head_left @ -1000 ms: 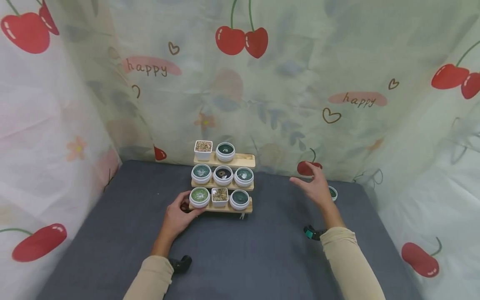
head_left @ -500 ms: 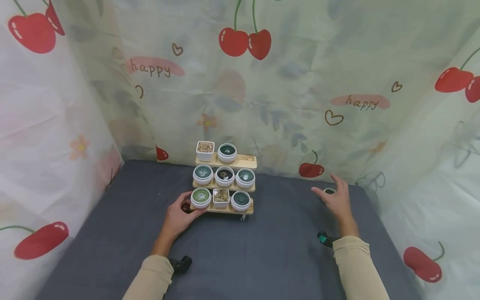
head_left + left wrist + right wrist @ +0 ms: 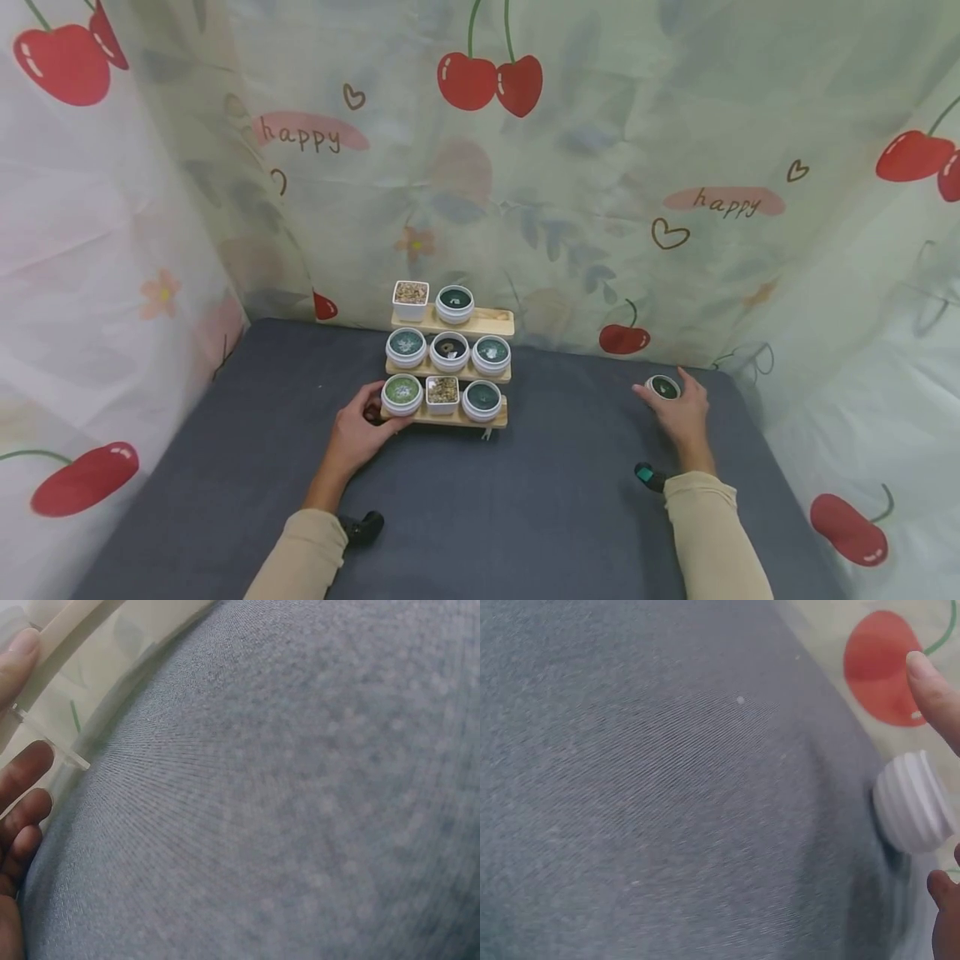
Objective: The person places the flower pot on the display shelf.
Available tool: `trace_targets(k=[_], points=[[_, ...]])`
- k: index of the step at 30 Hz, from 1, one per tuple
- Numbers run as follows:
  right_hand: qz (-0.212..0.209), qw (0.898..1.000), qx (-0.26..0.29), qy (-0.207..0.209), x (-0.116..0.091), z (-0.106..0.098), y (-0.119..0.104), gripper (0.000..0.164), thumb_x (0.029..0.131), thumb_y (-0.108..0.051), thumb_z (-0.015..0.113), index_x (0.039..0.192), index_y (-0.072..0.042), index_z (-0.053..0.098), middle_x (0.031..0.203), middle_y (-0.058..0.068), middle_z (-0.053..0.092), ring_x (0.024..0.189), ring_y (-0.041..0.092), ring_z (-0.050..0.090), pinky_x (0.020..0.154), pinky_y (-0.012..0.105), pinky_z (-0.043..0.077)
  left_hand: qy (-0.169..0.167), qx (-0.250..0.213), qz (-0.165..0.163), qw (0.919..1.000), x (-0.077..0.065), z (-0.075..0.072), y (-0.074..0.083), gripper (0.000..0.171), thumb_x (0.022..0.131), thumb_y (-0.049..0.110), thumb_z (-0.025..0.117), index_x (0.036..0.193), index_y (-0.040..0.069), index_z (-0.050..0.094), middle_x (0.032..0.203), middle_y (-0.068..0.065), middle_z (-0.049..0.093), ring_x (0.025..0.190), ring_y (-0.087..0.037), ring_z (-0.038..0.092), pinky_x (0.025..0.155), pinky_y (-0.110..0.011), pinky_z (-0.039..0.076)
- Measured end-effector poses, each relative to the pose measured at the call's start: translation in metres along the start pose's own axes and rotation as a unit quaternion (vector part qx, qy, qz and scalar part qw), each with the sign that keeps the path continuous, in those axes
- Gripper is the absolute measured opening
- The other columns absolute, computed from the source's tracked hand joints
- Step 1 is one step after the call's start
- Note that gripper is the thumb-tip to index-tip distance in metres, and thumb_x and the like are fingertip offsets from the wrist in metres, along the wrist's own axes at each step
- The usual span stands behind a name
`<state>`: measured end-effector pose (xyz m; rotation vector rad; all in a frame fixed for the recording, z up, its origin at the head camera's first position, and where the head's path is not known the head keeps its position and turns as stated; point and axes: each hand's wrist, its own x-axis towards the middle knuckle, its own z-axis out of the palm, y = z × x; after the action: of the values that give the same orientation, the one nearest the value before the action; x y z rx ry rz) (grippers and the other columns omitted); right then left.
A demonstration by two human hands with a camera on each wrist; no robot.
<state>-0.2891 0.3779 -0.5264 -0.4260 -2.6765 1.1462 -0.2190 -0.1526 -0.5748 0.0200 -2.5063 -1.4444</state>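
Observation:
In the head view, a three-tier wooden display stand (image 3: 491, 323) carries small white pots. My left hand (image 3: 356, 429) holds its lower left end, thumb in front and fingers at the side, near a round pot with a light green top (image 3: 402, 390). In the left wrist view the thumb lies on a pale shelf edge (image 3: 64, 634), with a clear strip below it. At the right, a round white pot with a dark green top (image 3: 663, 387) stands on the table. My right hand (image 3: 684, 421) spreads thumb and fingers around it; in the right wrist view gaps show beside the ribbed pot (image 3: 913, 802).
Several round pots and two square pots with grainy tops (image 3: 442, 392) fill the tiers; the top tier's right end is bare wood. A dark grey cloth covers the table (image 3: 517, 508). A cherry-patterned curtain (image 3: 555, 167) closes off the back and sides.
My right hand has moved right and down to the lone pot, its fingers now on either side of it. The left hand has stayed at the stand.

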Motion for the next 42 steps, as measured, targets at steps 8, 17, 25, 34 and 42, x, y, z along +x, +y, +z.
trace_targets(k=[8,17,25,34,42], points=[[0.016,1.0,0.002,-0.001,-0.002,0.01,0.013,0.103,0.085,-0.038,0.081,0.159,0.003,0.023,0.16,0.034,0.027,0.151,0.049,0.024,0.123,0.06,0.021,-0.003,-0.001,-0.003,1.0,-0.001,0.001,-0.001,0.074,0.076,0.047,0.089,0.138,0.021,0.057,0.095,-0.001,0.069,0.085,-0.015,0.06,0.077,-0.027,0.047],[0.015,1.0,-0.001,0.012,0.001,0.012,0.013,0.085,0.094,-0.028,0.072,0.157,0.006,0.026,0.155,0.037,0.033,0.147,0.05,0.031,0.121,0.058,0.024,-0.002,0.003,-0.005,1.0,0.001,0.0,0.001,0.074,0.076,0.046,0.089,0.138,0.02,0.057,0.096,-0.002,0.069,0.086,-0.015,0.061,0.078,-0.028,0.048],[0.009,0.999,0.01,0.046,0.0,0.016,0.011,0.071,0.097,-0.019,0.067,0.153,0.008,0.031,0.151,0.038,0.037,0.143,0.05,0.035,0.12,0.057,0.025,0.0,0.006,-0.004,1.0,0.001,0.001,0.0,0.074,0.076,0.046,0.089,0.137,0.02,0.057,0.095,-0.002,0.07,0.085,-0.015,0.06,0.077,-0.028,0.047],[-0.024,0.994,0.064,0.091,-0.003,0.023,-0.003,0.07,0.095,-0.018,0.072,0.15,0.008,0.038,0.143,0.036,0.043,0.133,0.048,0.043,0.114,0.056,0.031,0.0,0.002,-0.004,1.0,0.0,0.001,0.0,0.073,0.076,0.047,0.089,0.136,0.02,0.058,0.093,-0.002,0.069,0.083,-0.015,0.059,0.075,-0.026,0.046],[-0.064,0.99,0.09,0.084,-0.008,0.027,-0.042,0.068,0.097,-0.019,0.071,0.152,0.004,0.038,0.147,0.03,0.043,0.132,0.043,0.048,0.109,0.054,0.039,0.002,-0.01,-0.002,0.9999,0.0,0.0,0.0,0.072,0.076,0.044,0.09,0.136,0.02,0.058,0.093,-0.002,0.069,0.082,-0.015,0.058,0.075,-0.026,0.046]])
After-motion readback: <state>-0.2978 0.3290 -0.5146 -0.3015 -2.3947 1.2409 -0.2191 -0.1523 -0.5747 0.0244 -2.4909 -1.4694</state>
